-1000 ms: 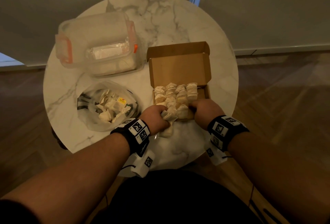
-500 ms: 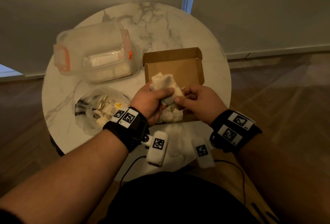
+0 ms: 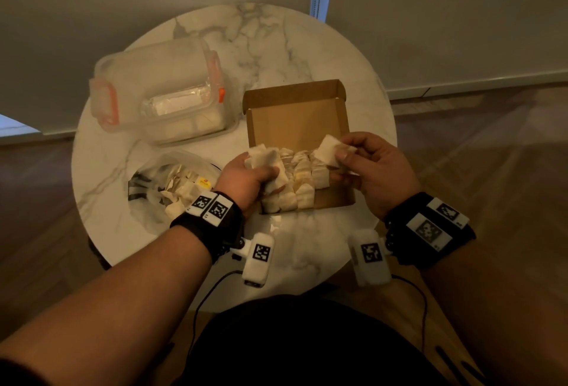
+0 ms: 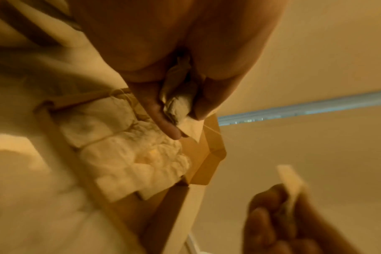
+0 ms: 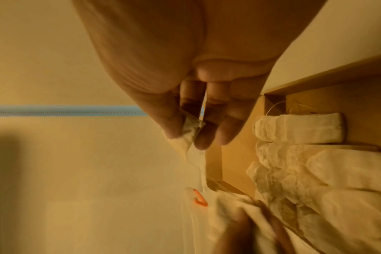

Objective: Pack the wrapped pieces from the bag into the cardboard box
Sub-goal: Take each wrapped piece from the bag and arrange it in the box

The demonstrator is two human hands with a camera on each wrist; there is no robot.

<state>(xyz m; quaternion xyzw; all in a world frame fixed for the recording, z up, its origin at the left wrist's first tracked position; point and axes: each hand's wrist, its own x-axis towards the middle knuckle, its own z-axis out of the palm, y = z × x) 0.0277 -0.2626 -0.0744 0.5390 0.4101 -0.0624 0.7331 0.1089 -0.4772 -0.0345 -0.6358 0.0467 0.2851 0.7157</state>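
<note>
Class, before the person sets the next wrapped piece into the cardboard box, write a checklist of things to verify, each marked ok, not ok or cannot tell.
1. Right hand pinches one wrapped piece: ok.
2. Left hand grips a bunch of pieces: ok.
3. Cardboard box lid open: ok.
4. Free room in the box beyond the packed rows: ok.
5. Bag has pieces left: ok.
6. Wrapping intact on the pinched piece: cannot tell.

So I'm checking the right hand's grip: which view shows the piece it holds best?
The right wrist view: thumb and fingers of the right hand pinch the wrapped piece close up. The head view shows it small; the left wrist view shows it blurred.
</note>
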